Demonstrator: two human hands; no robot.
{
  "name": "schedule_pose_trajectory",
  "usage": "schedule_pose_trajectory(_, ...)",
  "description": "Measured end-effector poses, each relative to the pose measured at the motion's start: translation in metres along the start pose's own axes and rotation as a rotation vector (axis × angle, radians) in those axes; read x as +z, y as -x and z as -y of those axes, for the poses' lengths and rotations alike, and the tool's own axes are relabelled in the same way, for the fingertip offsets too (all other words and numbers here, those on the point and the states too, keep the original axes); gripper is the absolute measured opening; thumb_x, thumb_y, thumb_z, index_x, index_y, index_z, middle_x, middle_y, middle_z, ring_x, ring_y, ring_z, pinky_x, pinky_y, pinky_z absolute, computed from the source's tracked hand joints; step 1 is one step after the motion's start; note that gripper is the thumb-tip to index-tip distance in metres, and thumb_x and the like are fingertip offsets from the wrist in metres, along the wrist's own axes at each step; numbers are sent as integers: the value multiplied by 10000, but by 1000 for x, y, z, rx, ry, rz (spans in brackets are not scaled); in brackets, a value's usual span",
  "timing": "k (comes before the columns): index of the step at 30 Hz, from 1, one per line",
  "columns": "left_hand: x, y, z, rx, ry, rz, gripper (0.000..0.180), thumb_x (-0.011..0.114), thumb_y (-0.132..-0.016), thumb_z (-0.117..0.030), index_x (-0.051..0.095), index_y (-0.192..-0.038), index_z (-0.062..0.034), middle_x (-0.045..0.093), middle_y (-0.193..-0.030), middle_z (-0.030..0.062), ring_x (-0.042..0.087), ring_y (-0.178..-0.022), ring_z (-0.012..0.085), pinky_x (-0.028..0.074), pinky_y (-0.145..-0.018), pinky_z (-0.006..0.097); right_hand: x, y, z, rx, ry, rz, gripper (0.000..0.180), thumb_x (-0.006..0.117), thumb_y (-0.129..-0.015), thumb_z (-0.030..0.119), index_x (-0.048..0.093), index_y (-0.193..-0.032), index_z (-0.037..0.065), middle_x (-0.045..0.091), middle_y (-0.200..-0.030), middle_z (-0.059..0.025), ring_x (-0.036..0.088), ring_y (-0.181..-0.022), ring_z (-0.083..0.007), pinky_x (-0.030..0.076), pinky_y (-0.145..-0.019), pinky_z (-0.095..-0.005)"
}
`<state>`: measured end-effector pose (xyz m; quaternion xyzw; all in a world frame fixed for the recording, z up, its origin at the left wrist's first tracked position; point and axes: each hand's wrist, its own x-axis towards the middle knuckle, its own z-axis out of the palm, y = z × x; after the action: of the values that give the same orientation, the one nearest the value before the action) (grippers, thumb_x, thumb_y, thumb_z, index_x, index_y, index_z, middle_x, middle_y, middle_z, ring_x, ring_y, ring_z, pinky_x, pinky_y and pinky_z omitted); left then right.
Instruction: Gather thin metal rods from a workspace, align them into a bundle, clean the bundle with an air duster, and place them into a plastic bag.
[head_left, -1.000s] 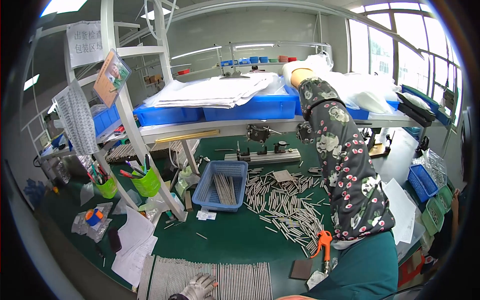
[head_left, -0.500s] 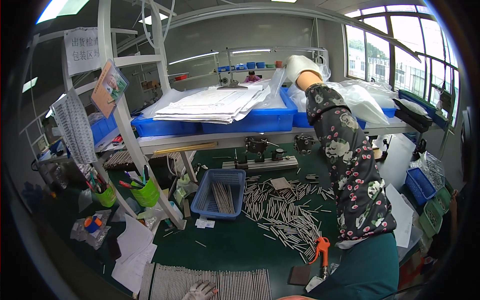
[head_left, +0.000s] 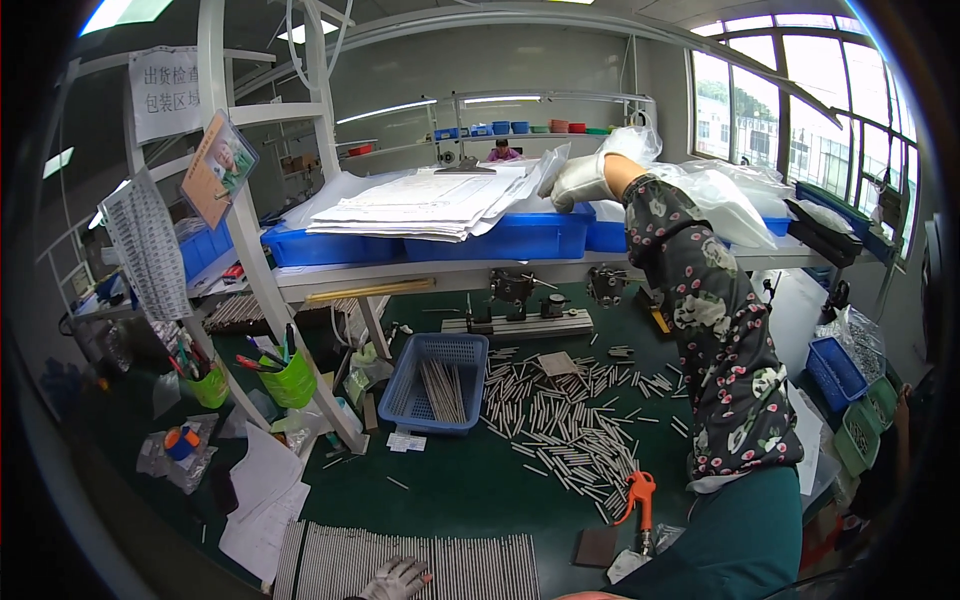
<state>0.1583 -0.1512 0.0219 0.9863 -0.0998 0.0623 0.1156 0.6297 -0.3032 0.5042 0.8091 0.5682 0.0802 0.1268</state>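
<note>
So far one row of metal rods (head_left: 420, 565) lies lined up at six o'clock under the flat, empty left hand (head_left: 397, 578), many loose rods (head_left: 560, 425) remain unsorted, and the gloved right hand (head_left: 580, 180), at one o'clock, pinches a plastic bag (head_left: 720, 195).

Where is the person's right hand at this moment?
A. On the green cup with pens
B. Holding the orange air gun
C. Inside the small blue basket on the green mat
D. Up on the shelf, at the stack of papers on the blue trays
D. The gloved right hand reaches up to the edge of the stack of papers lying on the blue trays, far from the basket and the orange air gun.
</note>
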Motion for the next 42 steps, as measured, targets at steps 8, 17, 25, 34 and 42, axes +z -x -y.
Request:
schedule_pose_trajectory(8,-8,-3,-4,-6,14,-6,604,655,-489,-247,530,-1038,-31,446,-1176,191,377,-1125,350,272,-972,490,-6,15,18,-27,-284,48,317,565,-752,262,625,-957,27,609,-904,-108,541,-842,-163,418,-796,-250)
schedule_pose_trajectory(17,-6,-5,-1,-21,-53,84,618,685,-529,-306,526,-1068,-50,437,-1203,167,355,-1156,332,240,-997,473,-1,35,19,214,-433,-519,189,632,-679,169,631,-798,22,608,-707,-68,566,-675,-152,459,-664,-259)
schedule_pose_trajectory(25,-12,4,-12,-78,-47,186,667,690,-561,-327,495,-1135,-50,381,-1276,155,288,-1215,330,191,-1020,472,14,60,35,-227,-558,-1632,144,605,-778,26,571,-918,35,619,-848,-51,596,-753,-131,494,-671,-235)
schedule_pose_trajectory(34,-27,-9,-1,-24,-114,222,622,545,-673,-421,444,-1157,-45,385,-1252,142,321,-1198,307,198,-1023,478,113,171,107,-140,-437,-1568,279,558,-812,24,515,-1086,58,603,-941,-95,588,-857,-148,501,-765,-243)
schedule_pose_trajectory(42,-5,-7,2,67,-137,86,630,574,-689,-345,372,-1212,-56,366,-1260,171,316,-1201,347,204,-1016,491,246,223,270,-152,-513,-1015,129,609,-711,6,501,-775,33,535,-697,-85,542,-625,-225,452,-562,-283)
